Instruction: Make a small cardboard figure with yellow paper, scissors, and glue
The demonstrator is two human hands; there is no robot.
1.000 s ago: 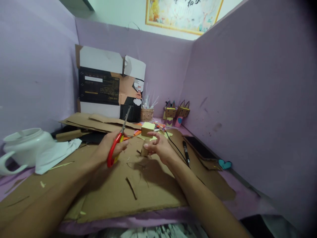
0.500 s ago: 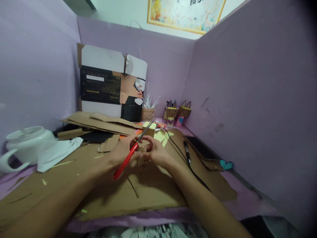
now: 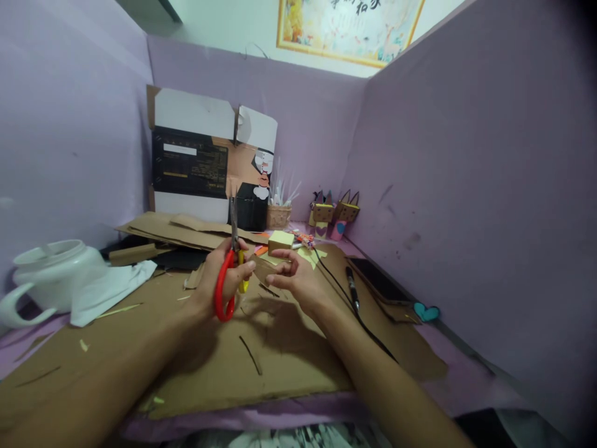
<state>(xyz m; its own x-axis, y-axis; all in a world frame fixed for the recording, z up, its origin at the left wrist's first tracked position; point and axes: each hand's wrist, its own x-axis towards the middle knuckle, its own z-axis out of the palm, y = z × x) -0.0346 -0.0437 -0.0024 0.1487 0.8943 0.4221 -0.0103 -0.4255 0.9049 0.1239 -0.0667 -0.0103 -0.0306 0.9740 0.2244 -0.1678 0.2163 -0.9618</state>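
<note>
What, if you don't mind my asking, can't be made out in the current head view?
In the head view:
Scissors: one handle partly hidden by the left grip.
Cardboard piece: partly covered by the right grip; contact unclear.
Box: print too small to read.
Wall picture: top cut off by the upper edge.

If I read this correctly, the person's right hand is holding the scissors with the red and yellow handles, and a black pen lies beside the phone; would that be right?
Not quite: the head view shows the left hand holding the scissors, not the right hand. The black pen does lie beside the phone.
</note>
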